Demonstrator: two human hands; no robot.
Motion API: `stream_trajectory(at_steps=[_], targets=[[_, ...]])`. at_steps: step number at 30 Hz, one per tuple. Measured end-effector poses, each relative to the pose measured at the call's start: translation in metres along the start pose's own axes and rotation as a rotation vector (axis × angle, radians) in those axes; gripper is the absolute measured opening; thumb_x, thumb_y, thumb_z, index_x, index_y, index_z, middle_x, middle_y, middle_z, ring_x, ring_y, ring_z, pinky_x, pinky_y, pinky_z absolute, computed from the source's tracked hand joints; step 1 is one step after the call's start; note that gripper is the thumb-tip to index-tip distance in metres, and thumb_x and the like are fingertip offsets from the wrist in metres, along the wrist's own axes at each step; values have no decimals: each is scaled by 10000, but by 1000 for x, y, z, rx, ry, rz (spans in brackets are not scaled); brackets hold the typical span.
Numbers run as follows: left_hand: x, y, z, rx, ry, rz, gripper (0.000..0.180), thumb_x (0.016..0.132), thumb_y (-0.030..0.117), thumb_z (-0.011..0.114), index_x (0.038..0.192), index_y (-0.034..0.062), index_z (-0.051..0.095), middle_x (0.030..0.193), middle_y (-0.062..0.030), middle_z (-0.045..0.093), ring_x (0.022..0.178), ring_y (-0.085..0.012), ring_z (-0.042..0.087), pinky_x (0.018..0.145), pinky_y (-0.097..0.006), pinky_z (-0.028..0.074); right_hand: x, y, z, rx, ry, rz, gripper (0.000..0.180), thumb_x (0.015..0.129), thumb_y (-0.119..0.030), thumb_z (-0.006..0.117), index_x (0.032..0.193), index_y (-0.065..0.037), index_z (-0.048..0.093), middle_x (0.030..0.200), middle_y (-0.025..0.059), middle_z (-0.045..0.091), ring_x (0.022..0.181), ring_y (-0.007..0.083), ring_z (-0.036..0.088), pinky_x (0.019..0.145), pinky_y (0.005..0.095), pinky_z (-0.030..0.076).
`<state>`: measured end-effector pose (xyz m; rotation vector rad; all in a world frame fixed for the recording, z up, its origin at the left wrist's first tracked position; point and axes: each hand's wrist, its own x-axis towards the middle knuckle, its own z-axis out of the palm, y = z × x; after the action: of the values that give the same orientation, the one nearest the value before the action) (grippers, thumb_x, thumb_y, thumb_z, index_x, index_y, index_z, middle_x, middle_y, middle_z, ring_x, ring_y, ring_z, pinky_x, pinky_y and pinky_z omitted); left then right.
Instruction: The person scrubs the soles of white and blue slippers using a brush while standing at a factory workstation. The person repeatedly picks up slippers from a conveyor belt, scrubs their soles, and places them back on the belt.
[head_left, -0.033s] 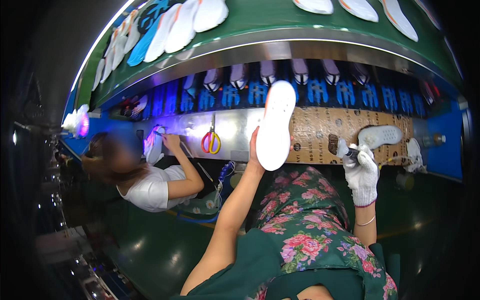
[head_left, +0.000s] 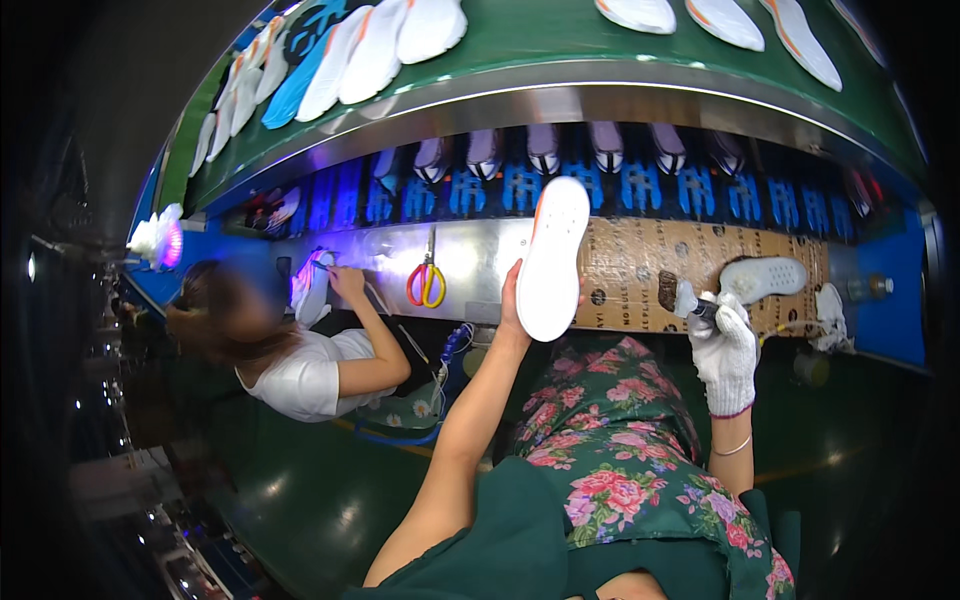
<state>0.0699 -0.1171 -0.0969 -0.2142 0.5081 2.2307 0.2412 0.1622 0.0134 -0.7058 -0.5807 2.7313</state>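
My bare left hand [head_left: 512,300] holds a white shoe sole [head_left: 552,258] upright by its lower end, its flat side facing me. My right hand [head_left: 726,352], in a white glove, grips a small brush [head_left: 682,296] with a dark head, just right of the sole. Both hands are raised in front of a cardboard-covered bench [head_left: 630,262]. A second white sole [head_left: 766,277] lies on that bench beyond my right hand. My lap is covered by a floral garment.
Red-and-yellow scissors [head_left: 428,285] lie on the metal bench top to the left. A co-worker in a white shirt [head_left: 300,372] works on a shoe part at far left. Above, a green conveyor [head_left: 520,40] carries several soles, over a blue rack [head_left: 640,185] of shoes.
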Motion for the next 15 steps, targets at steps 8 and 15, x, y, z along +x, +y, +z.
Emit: stream_trajectory(at_steps=[8, 15], targets=[[-26, -3, -72, -62, 166, 34, 727, 1015, 541, 366, 1534, 35, 413, 1383, -250, 596, 1174, -500, 630, 938, -672, 534, 7, 13, 2, -97, 57, 40, 190, 886, 30, 675, 1062, -40, 672, 1114, 165, 694, 832, 189, 642, 679, 272, 515], [-21, -15, -64, -17, 100, -21, 749, 999, 537, 346, 1518, 3, 426, 1336, -274, 623, 1117, -474, 665, 943, -586, 560, 15, 24, 8, -151, 4, 67, 234, 870, 37, 691, 1102, 1, 697, 1107, 189, 713, 856, 217, 671, 704, 298, 552]])
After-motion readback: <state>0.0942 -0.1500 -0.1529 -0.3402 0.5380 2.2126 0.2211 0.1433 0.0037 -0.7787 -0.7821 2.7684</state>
